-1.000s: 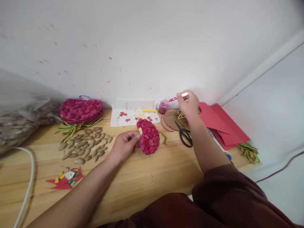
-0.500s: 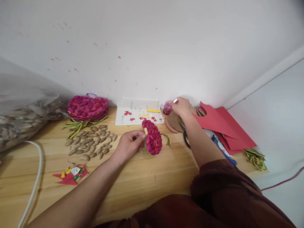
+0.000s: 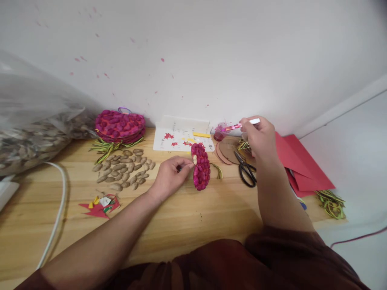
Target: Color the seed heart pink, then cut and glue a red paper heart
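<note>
My left hand (image 3: 171,177) pinches the left edge of a magenta shell-covered piece (image 3: 202,166) and tilts it up off the wooden table (image 3: 193,217); one bare shell shows at my fingertips. My right hand (image 3: 259,135) is closed round a white-handled brush (image 3: 242,125). The brush's pink tip points left, just above a small cup of red paint (image 3: 219,132) by the wall.
Loose unpainted shells (image 3: 123,171) lie left of my hand. A stack of painted pieces (image 3: 120,125) stands behind them. Black scissors (image 3: 246,171), cardboard discs (image 3: 228,150), red paper (image 3: 299,165), a star sheet (image 3: 181,139), a bag of shells (image 3: 33,133), a white cable (image 3: 59,201).
My right hand has lifted the brush up out of the paint cup. My left hand has tipped the magenta piece further onto its edge.
</note>
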Demonstrator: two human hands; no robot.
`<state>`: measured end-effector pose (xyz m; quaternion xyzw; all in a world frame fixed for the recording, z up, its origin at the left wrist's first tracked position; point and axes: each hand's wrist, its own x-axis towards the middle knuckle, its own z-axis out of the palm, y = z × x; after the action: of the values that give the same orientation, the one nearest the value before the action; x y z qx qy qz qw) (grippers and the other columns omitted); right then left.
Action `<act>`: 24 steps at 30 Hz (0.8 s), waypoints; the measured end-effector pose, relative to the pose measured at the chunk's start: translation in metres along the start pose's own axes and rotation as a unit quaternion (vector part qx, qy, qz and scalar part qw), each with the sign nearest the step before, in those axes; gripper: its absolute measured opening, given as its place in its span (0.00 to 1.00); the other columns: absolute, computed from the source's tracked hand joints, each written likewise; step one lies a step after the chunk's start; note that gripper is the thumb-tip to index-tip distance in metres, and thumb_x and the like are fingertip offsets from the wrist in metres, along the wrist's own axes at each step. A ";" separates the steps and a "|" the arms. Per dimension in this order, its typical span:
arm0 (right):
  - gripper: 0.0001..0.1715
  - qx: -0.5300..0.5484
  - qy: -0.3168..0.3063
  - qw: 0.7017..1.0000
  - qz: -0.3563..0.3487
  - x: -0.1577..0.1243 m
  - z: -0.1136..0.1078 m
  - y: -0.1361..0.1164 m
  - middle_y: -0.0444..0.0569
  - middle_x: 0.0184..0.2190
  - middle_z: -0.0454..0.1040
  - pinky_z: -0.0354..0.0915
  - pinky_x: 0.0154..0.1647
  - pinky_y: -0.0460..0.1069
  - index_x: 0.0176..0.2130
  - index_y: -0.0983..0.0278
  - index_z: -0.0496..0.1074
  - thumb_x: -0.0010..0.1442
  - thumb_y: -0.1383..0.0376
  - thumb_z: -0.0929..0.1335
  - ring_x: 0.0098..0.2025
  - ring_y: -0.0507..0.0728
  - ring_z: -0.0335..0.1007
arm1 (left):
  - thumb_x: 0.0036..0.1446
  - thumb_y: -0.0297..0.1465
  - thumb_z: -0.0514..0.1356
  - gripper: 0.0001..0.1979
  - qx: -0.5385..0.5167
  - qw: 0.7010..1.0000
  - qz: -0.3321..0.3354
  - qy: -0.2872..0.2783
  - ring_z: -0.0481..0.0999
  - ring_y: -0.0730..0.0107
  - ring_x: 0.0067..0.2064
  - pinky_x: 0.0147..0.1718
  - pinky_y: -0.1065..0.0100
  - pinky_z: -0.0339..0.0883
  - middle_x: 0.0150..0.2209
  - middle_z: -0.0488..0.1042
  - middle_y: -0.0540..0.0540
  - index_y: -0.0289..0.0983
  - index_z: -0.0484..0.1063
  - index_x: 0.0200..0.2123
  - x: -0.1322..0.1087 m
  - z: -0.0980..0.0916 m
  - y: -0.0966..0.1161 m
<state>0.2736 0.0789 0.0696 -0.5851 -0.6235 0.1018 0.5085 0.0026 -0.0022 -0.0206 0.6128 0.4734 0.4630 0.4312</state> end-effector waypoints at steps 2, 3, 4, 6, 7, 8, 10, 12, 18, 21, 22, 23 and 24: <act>0.10 0.074 -0.015 0.997 0.022 -0.024 -0.003 -0.021 0.41 0.25 0.70 0.62 0.30 0.48 0.32 0.60 0.73 0.62 0.57 0.72 0.26 0.51 0.64 | 0.59 0.36 0.63 0.10 0.014 0.999 0.028 0.008 0.77 0.66 0.34 0.35 0.66 0.69 0.34 0.83 0.46 0.37 0.82 0.33 -0.001 0.000 0.001; 0.10 0.095 -0.027 0.995 0.013 -0.036 -0.004 -0.033 0.40 0.24 0.70 0.61 0.29 0.47 0.31 0.60 0.73 0.61 0.58 0.72 0.25 0.50 0.63 | 0.60 0.35 0.63 0.09 0.020 0.999 0.041 0.012 0.78 0.65 0.34 0.36 0.66 0.69 0.34 0.83 0.46 0.37 0.82 0.34 -0.001 0.001 0.001; 0.09 0.108 -0.045 0.993 0.001 -0.048 -0.004 -0.043 0.40 0.24 0.69 0.61 0.28 0.47 0.31 0.60 0.74 0.61 0.59 0.73 0.25 0.50 0.63 | 0.60 0.35 0.63 0.09 0.027 0.998 0.053 0.014 0.78 0.65 0.35 0.37 0.66 0.69 0.34 0.83 0.46 0.37 0.82 0.34 -0.001 0.001 0.002; 0.09 0.120 -0.066 0.990 -0.025 -0.067 -0.003 -0.058 0.40 0.22 0.68 0.59 0.28 0.48 0.31 0.60 0.75 0.62 0.61 0.72 0.24 0.50 0.61 | 0.61 0.34 0.63 0.08 0.042 0.996 0.078 0.018 0.78 0.65 0.35 0.38 0.66 0.69 0.34 0.83 0.46 0.38 0.83 0.35 -0.002 0.001 0.003; 0.08 0.124 -0.068 0.989 -0.039 -0.074 -0.002 -0.062 0.40 0.23 0.68 0.60 0.28 0.48 0.32 0.60 0.75 0.63 0.61 0.72 0.25 0.50 0.61 | 0.62 0.33 0.63 0.08 0.049 0.995 0.090 0.018 0.78 0.66 0.35 0.38 0.66 0.69 0.34 0.83 0.46 0.38 0.83 0.35 -0.002 0.000 0.003; 0.08 0.123 -0.066 0.989 -0.045 -0.081 -0.001 -0.065 0.40 0.24 0.69 0.60 0.29 0.48 0.33 0.60 0.75 0.63 0.61 0.72 0.25 0.50 0.62 | 0.62 0.33 0.63 0.08 0.054 0.993 0.099 0.017 0.78 0.66 0.35 0.38 0.66 0.69 0.33 0.83 0.47 0.39 0.83 0.36 -0.003 0.000 0.004; 0.07 0.116 -0.064 0.990 -0.045 -0.089 -0.001 -0.066 0.41 0.26 0.72 0.62 0.32 0.49 0.35 0.60 0.75 0.64 0.61 0.72 0.28 0.51 0.65 | 0.62 0.32 0.63 0.07 0.062 0.992 0.111 0.013 0.78 0.66 0.34 0.37 0.66 0.69 0.32 0.82 0.47 0.39 0.83 0.36 -0.004 0.000 0.005; 0.06 0.110 -0.064 0.991 -0.038 -0.094 -0.001 -0.066 0.43 0.29 0.74 0.63 0.34 0.50 0.36 0.61 0.75 0.65 0.61 0.72 0.30 0.52 0.67 | 0.62 0.31 0.63 0.07 0.069 0.991 0.116 0.010 0.76 0.67 0.33 0.36 0.67 0.68 0.31 0.81 0.48 0.39 0.83 0.36 -0.005 0.000 0.006; 0.05 0.082 -0.064 0.993 -0.059 -0.101 0.001 -0.068 0.45 0.31 0.76 0.66 0.36 0.52 0.36 0.61 0.75 0.64 0.62 0.72 0.32 0.53 0.70 | 0.63 0.31 0.64 0.07 0.076 0.990 0.120 0.008 0.74 0.69 0.31 0.35 0.67 0.67 0.30 0.80 0.48 0.38 0.83 0.36 -0.006 0.001 0.007; 0.05 0.070 -0.063 0.993 -0.072 -0.102 0.003 -0.067 0.46 0.33 0.77 0.68 0.40 0.53 0.37 0.60 0.75 0.64 0.62 0.72 0.34 0.55 0.72 | 0.63 0.31 0.63 0.07 0.080 0.990 0.117 0.006 0.74 0.69 0.31 0.35 0.68 0.67 0.30 0.79 0.48 0.39 0.84 0.35 -0.006 0.001 0.007; 0.04 0.067 -0.062 0.993 -0.073 -0.102 0.004 -0.066 0.46 0.33 0.77 0.68 0.41 0.53 0.37 0.60 0.75 0.64 0.62 0.72 0.35 0.55 0.73 | 0.63 0.31 0.63 0.08 0.082 0.990 0.115 0.005 0.74 0.69 0.31 0.35 0.68 0.67 0.30 0.79 0.48 0.39 0.84 0.35 -0.006 0.001 0.007; 0.04 0.063 -0.059 0.993 -0.075 -0.103 0.005 -0.065 0.46 0.33 0.77 0.69 0.41 0.54 0.37 0.60 0.75 0.64 0.61 0.72 0.35 0.55 0.73 | 0.63 0.32 0.63 0.08 0.083 0.990 0.113 0.004 0.74 0.69 0.31 0.35 0.68 0.67 0.30 0.79 0.48 0.39 0.84 0.35 -0.006 0.001 0.007; 0.04 0.060 -0.058 0.994 -0.077 -0.103 0.005 -0.064 0.46 0.33 0.77 0.69 0.41 0.54 0.37 0.59 0.75 0.64 0.61 0.72 0.35 0.56 0.73 | 0.63 0.32 0.63 0.08 0.085 0.990 0.110 0.003 0.73 0.69 0.31 0.35 0.68 0.67 0.30 0.79 0.48 0.39 0.84 0.35 -0.006 0.001 0.007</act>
<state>0.2089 -0.0232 0.0605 -0.4971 -0.6876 0.1337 0.5120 0.0036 -0.0092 -0.0149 0.6942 0.4420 0.4674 0.3228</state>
